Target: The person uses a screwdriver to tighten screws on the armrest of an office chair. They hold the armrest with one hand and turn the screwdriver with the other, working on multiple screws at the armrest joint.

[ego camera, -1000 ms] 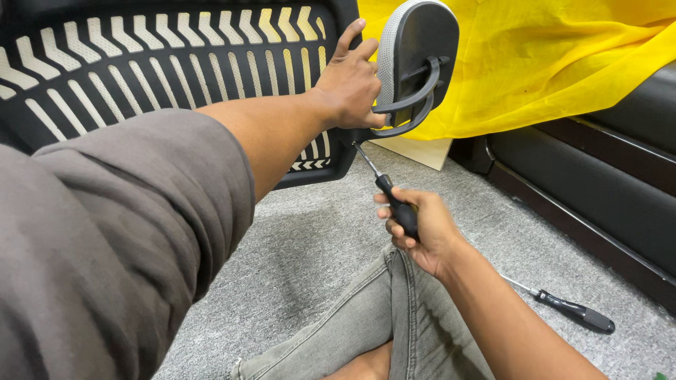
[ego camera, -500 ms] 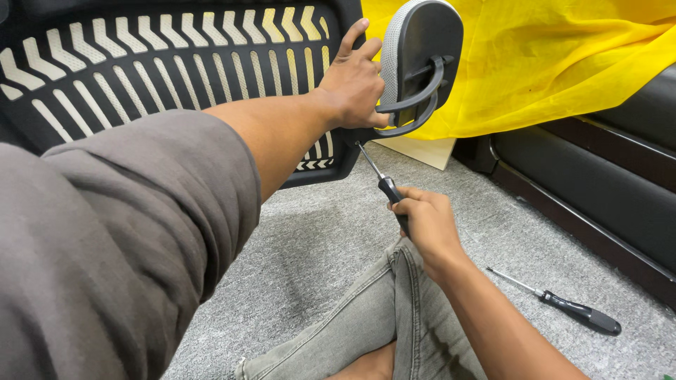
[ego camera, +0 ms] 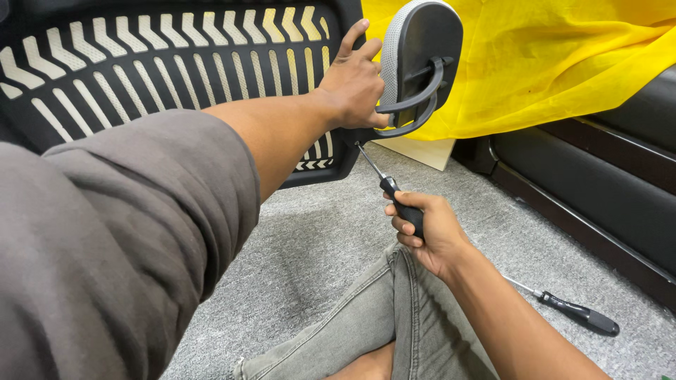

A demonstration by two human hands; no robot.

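Both busy: left hand [ego camera: 355, 88] steadies headrest [ego camera: 421, 60], right hand [ego camera: 426, 232] apparently drives screwdriver [ego camera: 396, 195].

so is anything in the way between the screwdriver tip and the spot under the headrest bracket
Nothing visible blocks it. The right hand grips the screwdriver, whose shaft runs clear up to the chair back's edge just below the headrest bracket. The left hand holds the frame above, off the shaft's line.

A black-handled screwdriver [ego camera: 401, 200] slants across the middle of the frame, its thin metal shaft pointing up-left to the lower edge of a black slotted chair back [ego camera: 162, 70] at upper left, beside the grey-padded black headrest [ego camera: 421, 63] at top centre.
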